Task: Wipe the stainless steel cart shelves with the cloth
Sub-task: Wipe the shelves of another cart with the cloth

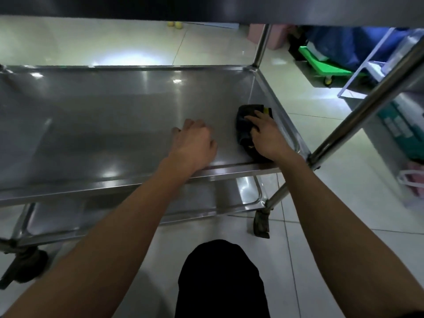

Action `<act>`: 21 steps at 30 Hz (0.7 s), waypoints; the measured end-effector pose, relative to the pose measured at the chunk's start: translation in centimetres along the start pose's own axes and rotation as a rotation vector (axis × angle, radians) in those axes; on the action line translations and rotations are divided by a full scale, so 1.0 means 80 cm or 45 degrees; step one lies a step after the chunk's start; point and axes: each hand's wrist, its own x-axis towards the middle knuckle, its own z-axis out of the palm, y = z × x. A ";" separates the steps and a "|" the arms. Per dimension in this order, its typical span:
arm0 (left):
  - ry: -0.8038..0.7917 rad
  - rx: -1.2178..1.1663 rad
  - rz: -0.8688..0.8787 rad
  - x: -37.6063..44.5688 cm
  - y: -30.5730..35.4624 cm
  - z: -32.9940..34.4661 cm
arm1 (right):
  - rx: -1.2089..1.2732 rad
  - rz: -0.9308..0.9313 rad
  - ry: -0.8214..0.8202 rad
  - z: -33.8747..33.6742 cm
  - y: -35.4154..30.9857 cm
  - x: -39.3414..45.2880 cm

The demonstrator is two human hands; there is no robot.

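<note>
The stainless steel cart's middle shelf [110, 125] spreads wide below me, with the top shelf [206, 8] overhead and the bottom shelf [202, 198] beneath. A dark cloth [244, 125] with a yellow tag lies at the middle shelf's right end, close to the raised rim. My right hand [267, 137] presses flat on the cloth and covers much of it. My left hand [195, 143] rests on the bare shelf to the left of the cloth, fingers loosely bent and holding nothing.
Cart posts [367, 104] rise at the right corners; castors [261, 223] stand on the tiled floor. A green dolly [325, 67] with blue bags, a white rack and boxes [399, 125] crowd the right side. My dark-clad knee [220, 271] is below the cart.
</note>
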 end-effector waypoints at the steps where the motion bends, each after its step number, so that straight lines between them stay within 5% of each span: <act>1: -0.006 0.012 -0.029 0.004 0.000 0.004 | 0.000 0.017 0.016 -0.003 0.006 0.000; 10: 0.042 0.017 -0.063 0.006 0.006 0.023 | 0.103 0.212 0.140 -0.026 0.036 0.027; 17: 0.037 -0.182 0.092 0.007 -0.036 0.016 | 0.163 0.145 -0.017 0.006 -0.026 0.076; 21: 0.143 -0.146 -0.037 -0.020 -0.095 -0.006 | 0.148 0.012 -0.134 0.036 -0.084 0.102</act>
